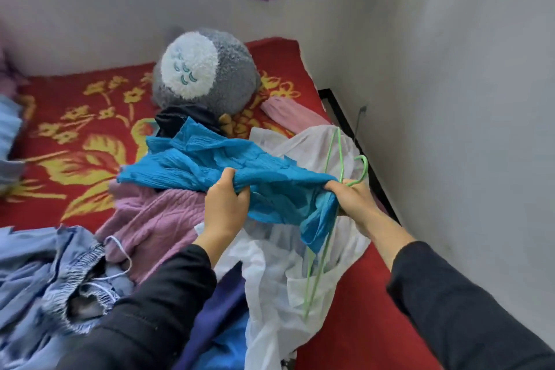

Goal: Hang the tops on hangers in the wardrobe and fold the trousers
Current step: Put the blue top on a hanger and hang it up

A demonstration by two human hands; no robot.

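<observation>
A crinkled bright blue top (210, 156) is stretched over the bed between both hands. My left hand (226, 204) grips a bunch of its fabric near the middle. My right hand (353, 200) grips its other end together with a thin green wire hanger (335, 153), whose hook curls just above my fingers. The hanger's lower bar runs down behind the blue cloth. Under them lie a white garment (279, 276) and a pink knitted sweater (150, 219). Light blue trousers with an elastic waist (72, 276) are heaped at lower left.
The bed carries a red blanket with yellow flowers (75, 141). A grey and white plush cushion (204, 72) sits at its head, with a black garment (177, 120) and a pink one (291, 114) beside it. Grey walls close in behind and on the right.
</observation>
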